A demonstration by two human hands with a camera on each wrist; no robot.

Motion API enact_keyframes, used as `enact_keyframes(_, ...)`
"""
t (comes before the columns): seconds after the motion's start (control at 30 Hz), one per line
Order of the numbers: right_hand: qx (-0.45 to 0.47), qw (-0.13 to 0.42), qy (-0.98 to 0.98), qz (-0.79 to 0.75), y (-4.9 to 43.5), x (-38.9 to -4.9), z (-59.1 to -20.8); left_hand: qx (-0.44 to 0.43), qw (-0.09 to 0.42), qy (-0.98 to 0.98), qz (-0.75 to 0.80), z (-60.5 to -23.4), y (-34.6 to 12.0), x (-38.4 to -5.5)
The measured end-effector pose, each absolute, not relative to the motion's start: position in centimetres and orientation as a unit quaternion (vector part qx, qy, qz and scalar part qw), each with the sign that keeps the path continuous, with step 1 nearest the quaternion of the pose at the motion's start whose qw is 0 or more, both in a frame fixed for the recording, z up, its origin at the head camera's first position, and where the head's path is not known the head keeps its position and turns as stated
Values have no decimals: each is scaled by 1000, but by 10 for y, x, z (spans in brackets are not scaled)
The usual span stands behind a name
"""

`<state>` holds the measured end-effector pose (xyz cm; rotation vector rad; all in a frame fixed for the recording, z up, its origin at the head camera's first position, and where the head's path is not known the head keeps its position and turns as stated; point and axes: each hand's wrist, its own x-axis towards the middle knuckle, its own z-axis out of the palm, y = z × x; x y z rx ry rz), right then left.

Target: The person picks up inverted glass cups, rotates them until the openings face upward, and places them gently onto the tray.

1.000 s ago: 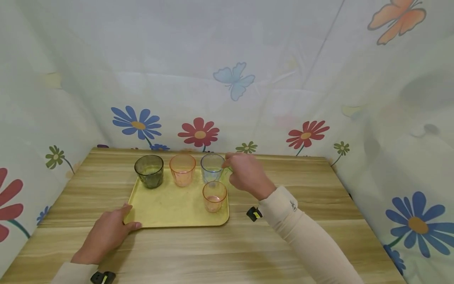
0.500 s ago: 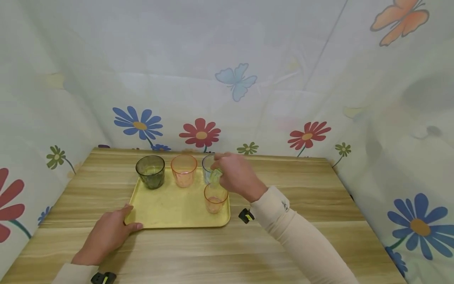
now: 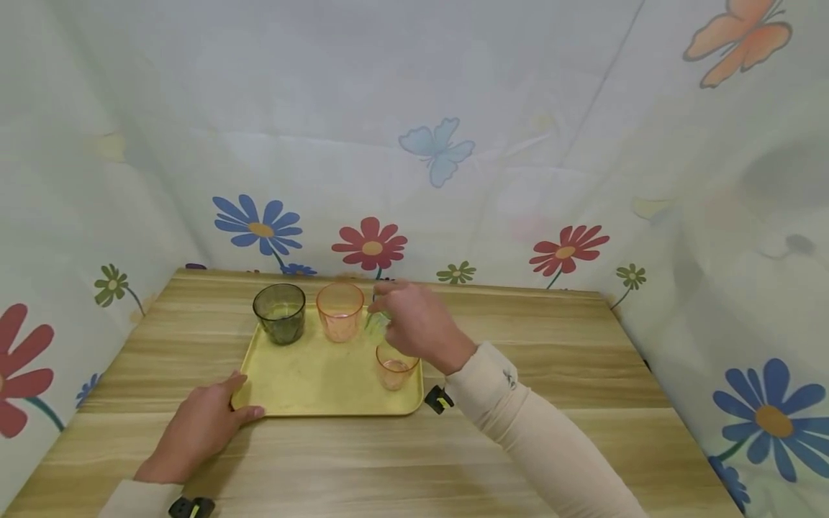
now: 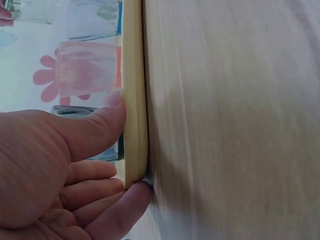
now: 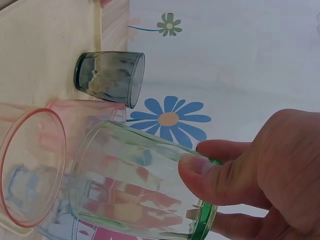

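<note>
My right hand (image 3: 424, 324) holds a clear green glass (image 5: 135, 185) above the tray's back right part. In the right wrist view, thumb and fingers grip the glass at its thick green end. Behind it in the head view, a blue-tinted glass is almost wholly hidden. Just in front of that hand stands an orange-rimmed glass (image 3: 393, 378), partly covered. My left hand (image 3: 201, 424) grips the front left corner of the yellow tray (image 3: 311, 388); the left wrist view has the thumb (image 4: 102, 125) on the rim and the fingers around the corner.
Along the tray's back edge stand a dark grey glass (image 3: 283, 324) and another orange-rimmed glass (image 3: 340, 324). The tray lies on a wooden table (image 3: 531, 424). A flower-patterned cloth (image 3: 311, 144) hangs behind and at both sides.
My right hand has moved left with the green glass, from beside the blue glass to in front of it. The left hand keeps its hold on the tray.
</note>
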<state>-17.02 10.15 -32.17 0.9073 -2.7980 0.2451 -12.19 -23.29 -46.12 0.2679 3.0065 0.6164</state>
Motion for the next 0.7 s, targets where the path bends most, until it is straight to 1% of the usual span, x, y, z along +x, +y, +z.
enact_keyframes(0.23, 301, 93, -946, 75, 94, -169, -320, 98, 17, 975, 200, -463, -233, -122)
enact_keyframes(0.5, 311, 82, -944, 76, 87, -167, -320, 81, 42, 973, 210, -463, -231, -121)
enact_keyframes(0.63, 314, 76, -943, 79, 85, -166, -321, 76, 45, 972, 219, -464, -230, -121)
enact_keyframes(0.7, 315, 74, -943, 81, 84, -165, -321, 78, 39, 971, 221, -465, -230, -120)
